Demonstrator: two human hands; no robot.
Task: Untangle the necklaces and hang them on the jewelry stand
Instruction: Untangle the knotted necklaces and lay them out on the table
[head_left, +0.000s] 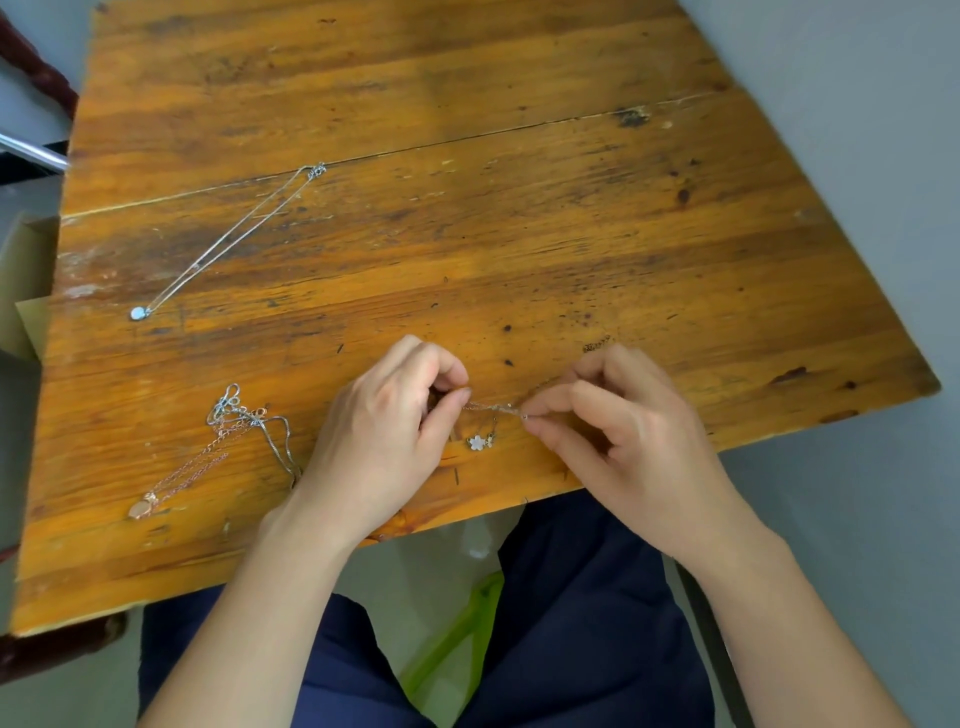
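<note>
My left hand (384, 431) and my right hand (618, 436) pinch a thin silver chain (493, 407) stretched between their fingertips just above the table's near edge. A white flower pendant (481, 442) dangles from that chain between the hands. To the left lies a tangled heap of silver and rose-gold necklaces (244, 421) with a rose-gold oval pendant (140, 509). A separate silver necklace (228, 239) lies laid out straight at the far left, its round pale pendant (138, 313) toward me. No jewelry stand is in view.
The worn orange wooden table (467, 208) fills the view. A cardboard box (21, 291) stands off the left edge. My dark blue trousers (571, 597) and a green object (457, 639) on the floor show below the table's front edge.
</note>
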